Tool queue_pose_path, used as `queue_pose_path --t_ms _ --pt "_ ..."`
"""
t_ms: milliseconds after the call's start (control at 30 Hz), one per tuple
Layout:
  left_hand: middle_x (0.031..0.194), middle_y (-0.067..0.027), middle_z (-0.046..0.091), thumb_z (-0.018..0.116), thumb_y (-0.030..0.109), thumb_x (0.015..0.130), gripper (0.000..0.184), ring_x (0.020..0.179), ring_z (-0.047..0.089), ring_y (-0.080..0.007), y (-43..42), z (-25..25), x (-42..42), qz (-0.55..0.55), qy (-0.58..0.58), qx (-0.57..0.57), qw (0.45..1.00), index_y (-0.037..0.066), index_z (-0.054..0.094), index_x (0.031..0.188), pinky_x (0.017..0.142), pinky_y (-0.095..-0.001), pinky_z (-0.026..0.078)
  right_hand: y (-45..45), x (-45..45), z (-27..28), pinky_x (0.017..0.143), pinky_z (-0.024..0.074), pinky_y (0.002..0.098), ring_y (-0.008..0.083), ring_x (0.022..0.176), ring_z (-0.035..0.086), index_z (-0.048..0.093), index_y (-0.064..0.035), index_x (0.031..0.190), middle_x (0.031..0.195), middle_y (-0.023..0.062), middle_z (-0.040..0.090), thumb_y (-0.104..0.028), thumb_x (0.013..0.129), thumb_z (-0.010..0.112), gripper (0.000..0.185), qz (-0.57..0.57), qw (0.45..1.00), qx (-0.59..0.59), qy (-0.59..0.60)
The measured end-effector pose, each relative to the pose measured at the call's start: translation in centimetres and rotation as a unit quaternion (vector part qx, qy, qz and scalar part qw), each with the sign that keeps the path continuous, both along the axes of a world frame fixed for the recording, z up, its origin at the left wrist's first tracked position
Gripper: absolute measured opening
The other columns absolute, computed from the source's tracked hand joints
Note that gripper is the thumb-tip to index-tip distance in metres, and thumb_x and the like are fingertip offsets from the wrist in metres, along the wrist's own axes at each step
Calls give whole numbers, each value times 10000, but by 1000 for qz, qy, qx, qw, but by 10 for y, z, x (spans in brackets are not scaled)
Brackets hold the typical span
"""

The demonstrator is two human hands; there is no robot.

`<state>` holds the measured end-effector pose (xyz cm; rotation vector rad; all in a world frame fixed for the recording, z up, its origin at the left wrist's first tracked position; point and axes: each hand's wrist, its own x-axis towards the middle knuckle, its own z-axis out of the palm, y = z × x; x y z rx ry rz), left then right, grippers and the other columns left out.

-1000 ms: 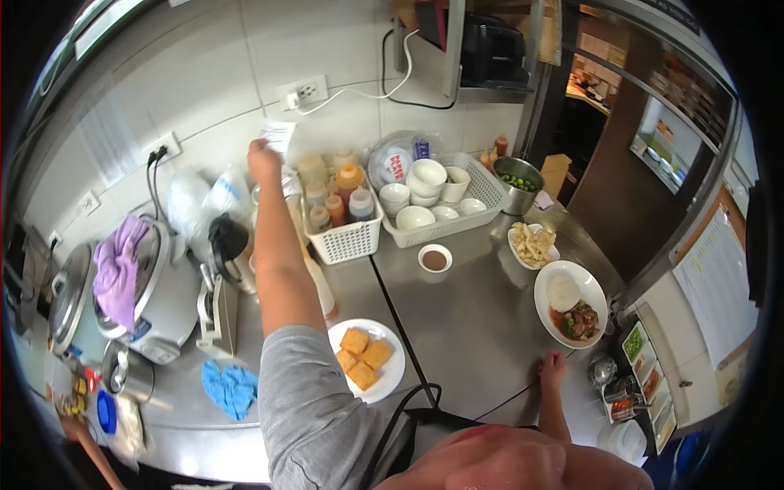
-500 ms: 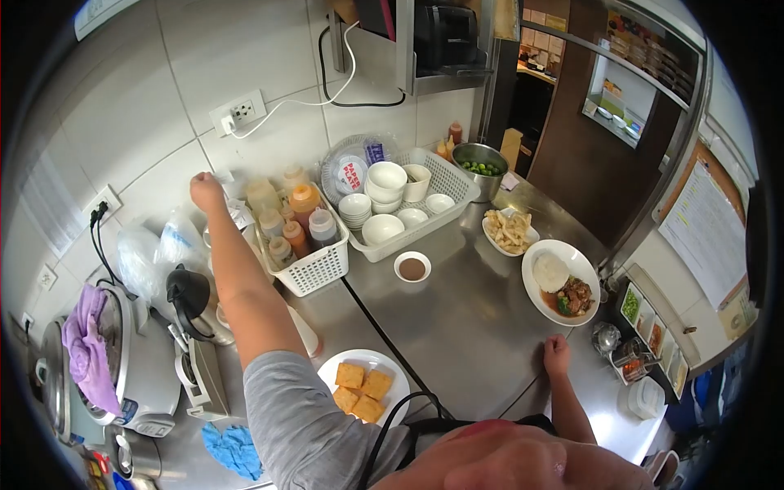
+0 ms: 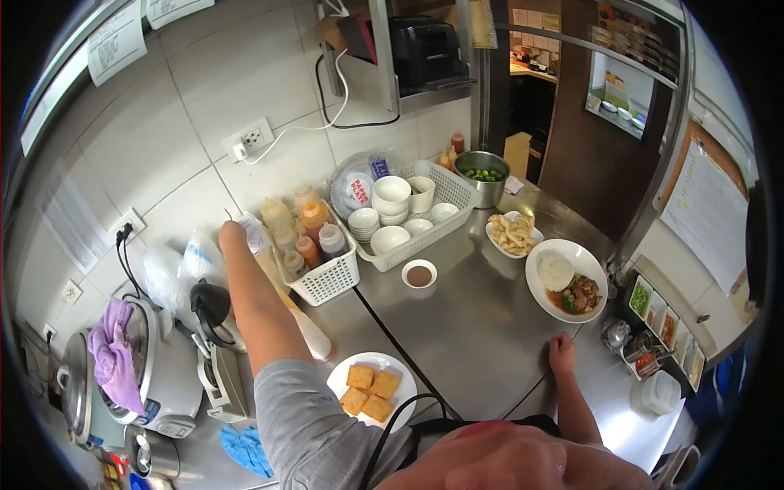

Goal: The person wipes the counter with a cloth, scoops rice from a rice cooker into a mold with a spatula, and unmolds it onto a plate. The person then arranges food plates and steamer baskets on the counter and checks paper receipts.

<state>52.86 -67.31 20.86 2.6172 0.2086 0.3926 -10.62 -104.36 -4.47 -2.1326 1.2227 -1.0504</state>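
Note:
My left hand (image 3: 233, 237) is stretched out to the wall side, closed and seen from behind, so what it holds is hidden. A thin pointed piece stands just above it. Beside it is a printed paper slip (image 3: 254, 233), left of the basket of sauce bottles (image 3: 328, 279). My right hand (image 3: 562, 354) rests as a loose, empty fist on the steel counter (image 3: 465, 359), below the oval plate of rice and meat (image 3: 538, 287). A round plate with golden fried squares (image 3: 403, 394) lies near my body. A small bowl of brown sauce (image 3: 420, 275) sits mid-counter.
A basket of white bowls (image 3: 390, 260) and a pot of green vegetables (image 3: 487, 189) stand at the back. Left are a rice cooker (image 3: 175, 384), a kettle (image 3: 211, 304) and blue cloth (image 3: 245, 449). Right are fried pieces (image 3: 513, 235) and topping trays (image 3: 656, 314).
My left hand has come down from higher by the wall, and the slip seen in it at first no longer shows in its fingers. The view has shifted; my right hand stays on the counter.

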Motion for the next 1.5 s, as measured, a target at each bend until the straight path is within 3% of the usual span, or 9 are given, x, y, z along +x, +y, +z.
queue_pose_path --t_ms 167,233,300,467,567,633,967,1200,1500 --pt "1011 -127 584 599 399 691 431 932 562 -287 -51 96 -51 -72 -25 139 987 79 597 979 750 -386 464 6 2 11 559 424 346 291 607 549 519 -24 724 646 142 547 -122 754 526 103 -12 1000 10 17" --pt "950 -162 599 551 369 745 416 798 595 -283 -88 141 -62 -301 -250 117 913 24 584 975 691 -346 456 5 2 11 559 425 349 293 606 550 519 -21 728 644 143 547 -125 754 528 108 -4 1000 0 16" --pt "1002 -127 576 529 343 787 458 878 559 -210 -129 197 -151 -533 -132 -243 800 4 517 1095 756 -310 441 4 3 11 560 426 350 296 610 552 519 -19 732 648 145 549 -127 754 529 110 5 1000 -6 13" --pt "1095 -63 515 487 285 827 388 933 486 -154 -192 293 -190 -637 -174 -468 587 45 493 1132 801 -298 382 6 1 16 572 433 359 313 638 553 532 -29 767 689 153 556 -105 737 525 82 3 999 44 8" --pt "751 -37 539 509 172 805 157 648 499 -176 -215 330 -153 -710 -63 -566 415 77 548 923 613 -308 407 2 0 7 579 435 362 321 648 554 542 -29 777 702 156 562 -116 744 517 96 -4 999 40 3" --pt "762 0 513 466 190 835 191 636 466 -133 -223 328 -182 -621 -103 -623 464 90 536 982 600 -272 392 2 1 12 586 437 365 326 656 556 547 -31 780 708 155 565 -122 748 512 103 -1 999 35 3" --pt "1016 -57 547 477 209 824 318 833 498 -144 -174 120 -321 -483 -63 -507 711 -9 542 1046 740 -270 382 -10 1 -6 651 438 370 313 741 563 561 -53 808 776 143 582 -144 750 495 126 35 999 18 -14" --pt "889 0 533 526 229 821 264 756 450 -85 -102 -87 -417 -384 230 -611 652 39 560 1000 676 -237 350 -11 -2 -4 660 445 357 314 745 561 558 -67 816 790 127 588 -172 747 512 134 34 995 69 -60" --pt "1065 -24 513 496 278 833 363 858 460 -119 -16 -147 -479 -422 365 -599 574 33 503 1100 704 -252 377 9 -26 -18 628 435 265 145 655 559 582 -43 846 706 77 596 -176 768 539 159 17 964 186 -190"
